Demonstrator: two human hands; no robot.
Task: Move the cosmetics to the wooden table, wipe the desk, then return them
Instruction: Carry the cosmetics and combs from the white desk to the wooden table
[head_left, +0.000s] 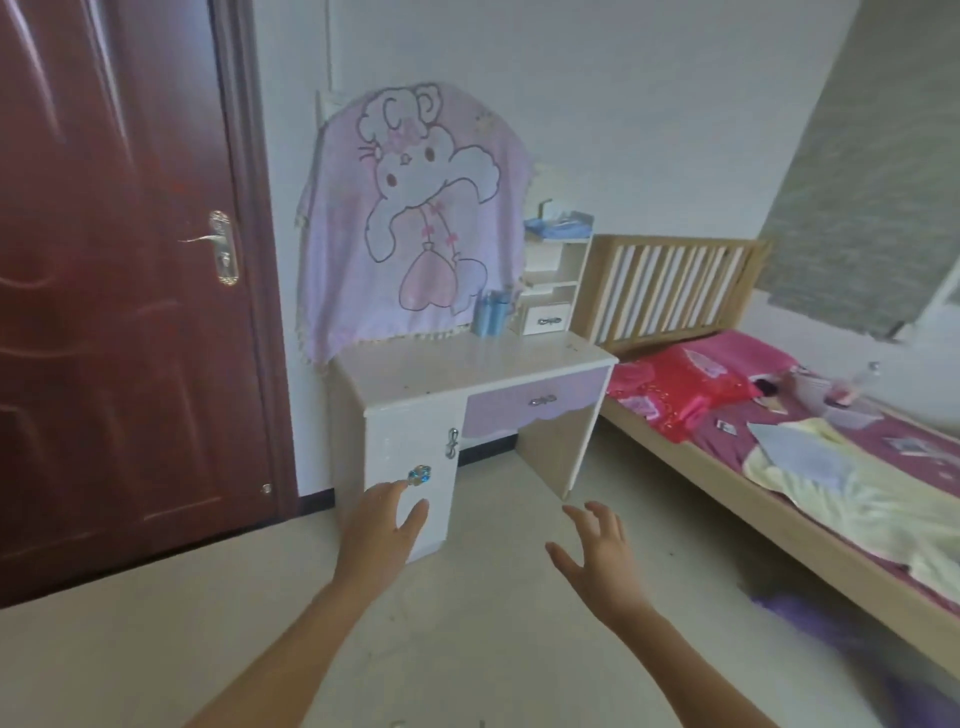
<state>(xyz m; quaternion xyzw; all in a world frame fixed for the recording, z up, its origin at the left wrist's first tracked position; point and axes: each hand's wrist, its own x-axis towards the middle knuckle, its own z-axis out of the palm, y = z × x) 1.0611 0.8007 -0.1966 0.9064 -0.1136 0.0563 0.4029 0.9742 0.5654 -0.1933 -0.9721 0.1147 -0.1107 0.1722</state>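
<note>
A white and lilac desk (415, 376) stands against the wall ahead. Blue cosmetic bottles (491, 314) sit at the back right of its top, beside a small white shelf unit (553, 280) with a drawer. More blue items (558, 226) lie on top of that unit. My left hand (384, 525) reaches forward in front of the desk's cupboard door, fingers straight, holding nothing. My right hand (597, 556) is stretched out lower right of the desk, fingers spread, empty. Both hands are short of the desk top.
A lilac cartoon cloth (410, 218) hangs over the mirror behind the desk. A dark red door (114, 270) is at the left. A wooden bed (727, 415) with pink bedding and scattered papers runs along the right. Pale floor lies between me and the desk.
</note>
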